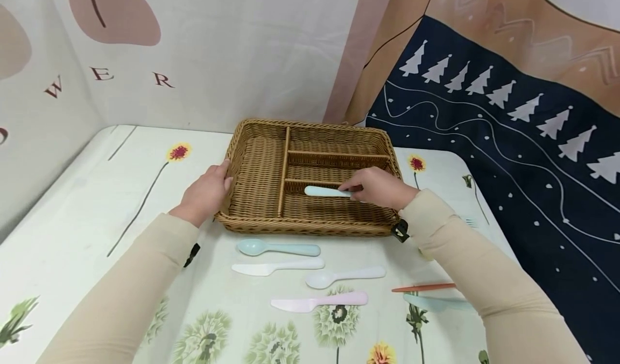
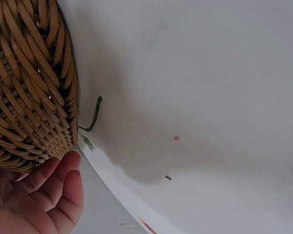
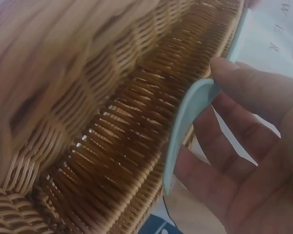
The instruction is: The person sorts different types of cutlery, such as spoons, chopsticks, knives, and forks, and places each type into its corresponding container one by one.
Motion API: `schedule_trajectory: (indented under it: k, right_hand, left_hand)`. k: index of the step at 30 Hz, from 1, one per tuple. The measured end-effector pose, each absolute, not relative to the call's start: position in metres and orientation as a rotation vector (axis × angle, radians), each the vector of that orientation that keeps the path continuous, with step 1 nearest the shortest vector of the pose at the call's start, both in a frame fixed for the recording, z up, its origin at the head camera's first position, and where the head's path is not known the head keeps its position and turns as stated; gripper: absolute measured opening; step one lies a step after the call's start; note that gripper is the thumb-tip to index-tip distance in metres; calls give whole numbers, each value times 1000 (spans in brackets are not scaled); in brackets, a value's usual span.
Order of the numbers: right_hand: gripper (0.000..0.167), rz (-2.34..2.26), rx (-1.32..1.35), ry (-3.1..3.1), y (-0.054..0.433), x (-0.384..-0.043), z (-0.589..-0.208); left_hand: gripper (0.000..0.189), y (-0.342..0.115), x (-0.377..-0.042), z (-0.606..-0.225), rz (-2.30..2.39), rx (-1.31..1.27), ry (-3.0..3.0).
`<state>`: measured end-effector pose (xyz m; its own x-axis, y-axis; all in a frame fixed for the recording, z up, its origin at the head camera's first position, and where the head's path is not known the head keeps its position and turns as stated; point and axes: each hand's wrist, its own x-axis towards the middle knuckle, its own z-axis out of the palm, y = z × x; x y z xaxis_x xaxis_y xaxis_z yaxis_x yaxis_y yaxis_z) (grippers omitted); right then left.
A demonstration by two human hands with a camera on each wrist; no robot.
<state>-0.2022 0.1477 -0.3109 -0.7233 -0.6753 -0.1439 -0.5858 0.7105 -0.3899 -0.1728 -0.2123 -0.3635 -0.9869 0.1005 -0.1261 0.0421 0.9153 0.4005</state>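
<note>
A brown wicker cutlery tray (image 1: 283,228) with a wide left section and several narrower right compartments lies on the table. My left hand (image 1: 208,191) holds its left side; in the left wrist view, curled fingers (image 2: 68,200) lie at the woven outer wall. Over the front right compartment, my right hand (image 1: 380,186) pinches a light blue piece of cutlery (image 1: 322,191), its handle pointing left. The right wrist view shows its curved head (image 3: 185,117) edge-on between thumb and fingers, so whether it is a fork or a spoon is unclear.
In front of the tray lie a light blue spoon (image 1: 278,249), a white knife (image 1: 276,267), a white spoon (image 1: 346,275) and a pink knife (image 1: 319,302). By my right sleeve are a red-orange utensil (image 1: 423,287), a light blue utensil (image 1: 436,302) and blue fork tines (image 1: 470,222).
</note>
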Motion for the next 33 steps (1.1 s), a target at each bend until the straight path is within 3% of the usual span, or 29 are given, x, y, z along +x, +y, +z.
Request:
schedule_trajectory:
  k: [33]
  right_hand:
    - [31, -348, -972, 2446, 120, -208, -346]
  left_hand:
    - [55, -211, -171, -362, 585, 139, 2956]
